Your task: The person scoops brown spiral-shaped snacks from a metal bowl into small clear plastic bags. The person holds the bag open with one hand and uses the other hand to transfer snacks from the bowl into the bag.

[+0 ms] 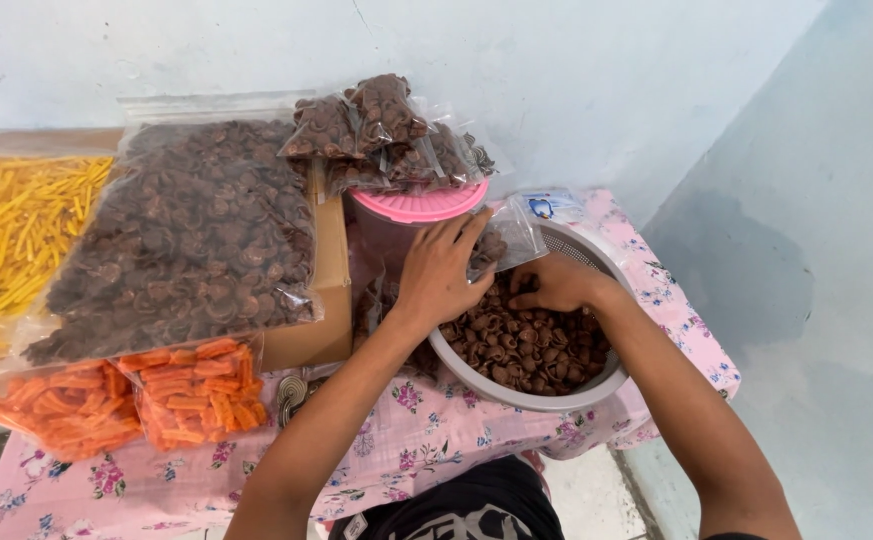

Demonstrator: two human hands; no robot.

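Brown snacks: I am looking down at little brown shell snacks [532, 350] filling a grey strainer bowl [557, 402] at about 4 o'clock on the table.
Left hand: my left hand [439, 272] is pinching the top of a small clear bag [505, 238] and holding its mouth over the bowl, at about 12 o'clock from the snacks.
Right hand: my right hand [557, 285] is curling down into the snacks, fingers bent as if scooping; I cannot tell how many it is holding.
How it is feeling: I am guessing the snacks are light, dry and easy to crack, so a soft scoop is best. The bag is looking thin, floppy and slippery, so holding it at the top edge is keeping it open.
Behind: a pink lid [419, 203] on a tub is sitting at 12 o'clock, touching my left hand's side, with small filled bags [382, 130] piling on top.
To the side: a big bag of brown snacks [197, 235] is lying on a cardboard box [329, 270] at 10 o'clock, yellow sticks [17, 230] at 9 o'clock, orange sticks [127, 395] at 8 o'clock.
In the way: the tub is crowding the bag's far side.
Under it all: a pink flowery cloth [427, 440] is covering the table.
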